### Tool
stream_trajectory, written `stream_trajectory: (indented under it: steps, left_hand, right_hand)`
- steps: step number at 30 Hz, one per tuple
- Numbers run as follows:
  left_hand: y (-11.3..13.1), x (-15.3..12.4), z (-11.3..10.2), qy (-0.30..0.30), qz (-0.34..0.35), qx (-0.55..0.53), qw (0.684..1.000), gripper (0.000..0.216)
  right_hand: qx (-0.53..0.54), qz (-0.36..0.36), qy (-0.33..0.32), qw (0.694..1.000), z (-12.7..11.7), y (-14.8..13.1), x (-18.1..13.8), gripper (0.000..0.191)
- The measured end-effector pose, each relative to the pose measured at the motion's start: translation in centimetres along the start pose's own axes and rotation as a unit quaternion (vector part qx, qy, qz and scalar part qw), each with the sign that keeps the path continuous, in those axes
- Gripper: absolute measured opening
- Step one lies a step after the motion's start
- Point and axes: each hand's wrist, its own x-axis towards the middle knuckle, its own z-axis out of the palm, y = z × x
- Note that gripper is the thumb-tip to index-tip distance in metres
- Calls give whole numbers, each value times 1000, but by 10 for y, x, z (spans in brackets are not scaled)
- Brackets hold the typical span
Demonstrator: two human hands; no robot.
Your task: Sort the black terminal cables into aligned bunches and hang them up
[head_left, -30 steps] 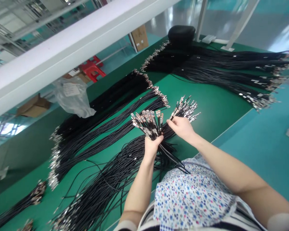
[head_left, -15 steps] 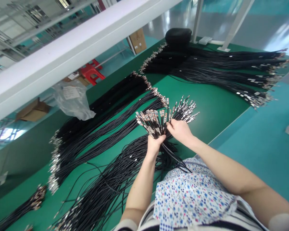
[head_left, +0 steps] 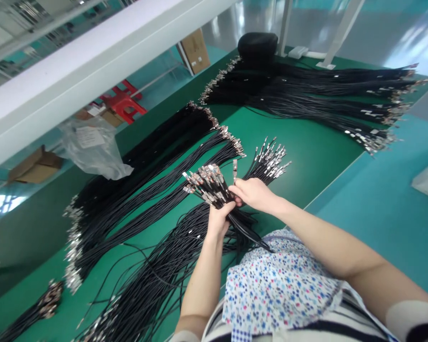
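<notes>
My left hand [head_left: 220, 219] is closed around a bundle of black cables [head_left: 214, 190], whose metal connector ends fan out above the fist. Close at its right, my right hand [head_left: 255, 194] pinches a single black cable [head_left: 235, 172] just below its upright silver connector. The cables' lengths hang below the left hand and join a loose pile of black cables [head_left: 153, 266] on the green table [head_left: 306, 147]. Just behind my right hand, another group of cable ends [head_left: 271, 159] with silver tips lies on the table.
Long rows of black cables [head_left: 157, 180] lie at the left, more cable bundles [head_left: 317, 90] at the back right. A clear plastic bag [head_left: 94, 147] rests near the far edge. A white beam [head_left: 92, 61] crosses above. A black rounded object [head_left: 257, 46] stands at the back.
My hands have come slightly left in view, as the whole scene shifts left. The bundle in my left hand leans further left, and the pinched connector stands more apart from it.
</notes>
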Motion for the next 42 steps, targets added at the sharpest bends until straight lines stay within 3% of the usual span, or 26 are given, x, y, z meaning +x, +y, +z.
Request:
stream_trajectory:
  steps: [3, 6, 9, 12, 15, 18, 21, 26, 29, 33, 36, 40, 42]
  left_hand:
    - [0, 1, -5, 51, -3, -21, 998, 27]
    - [1, 5, -7, 9, -20, 20, 1000, 25]
    - [1, 8, -3, -42, -16, 46, 998, 20]
    - [2, 11, -2, -30, -8, 41, 999, 20]
    - [4, 14, -9, -54, -48, 9, 997, 32]
    - [5, 20, -17, -110, -106, -16, 988, 38]
    - [2, 26, -17, -125, -130, -17, 984, 29]
    - [-7, 33, -5, -37, -97, 14, 994, 27]
    - [-12, 35, 3, -25, -66, 46, 996, 26]
    - [-16, 32, 12, -49, -44, 73, 995, 33]
    - [-16, 28, 13, -70, -54, 85, 993, 24]
    - [-13, 24, 11, -67, -43, 84, 993, 18]
    - [-12, 23, 10, -35, -41, 56, 997, 23]
  right_hand:
    - [-97, -17, -28, 995, 4, -1, 4, 31]
    - [20, -1, -19, 1000, 8, 1, 5, 32]
    - [193, 42, -38, 980, 12, 16, 4, 35]
    - [313, 166, -100, 930, 20, 55, -1, 40]
    - [263, 376, -11, 888, 33, 109, -11, 38]
    - [207, 458, 34, 864, 50, 149, -16, 35]
    - [210, 469, 49, 856, 61, 162, -11, 28]
    - [240, 430, 96, 865, 53, 141, -9, 18]
    - [270, 320, 116, 901, 33, 111, -16, 18]
    - [244, 118, 70, 960, 11, 61, -17, 22]
    - [203, 51, 68, 975, 5, 37, -11, 23]
    - [325, 76, -31, 942, 9, 51, -8, 25]
    - [356, 192, -20, 915, 17, 78, -11, 25]
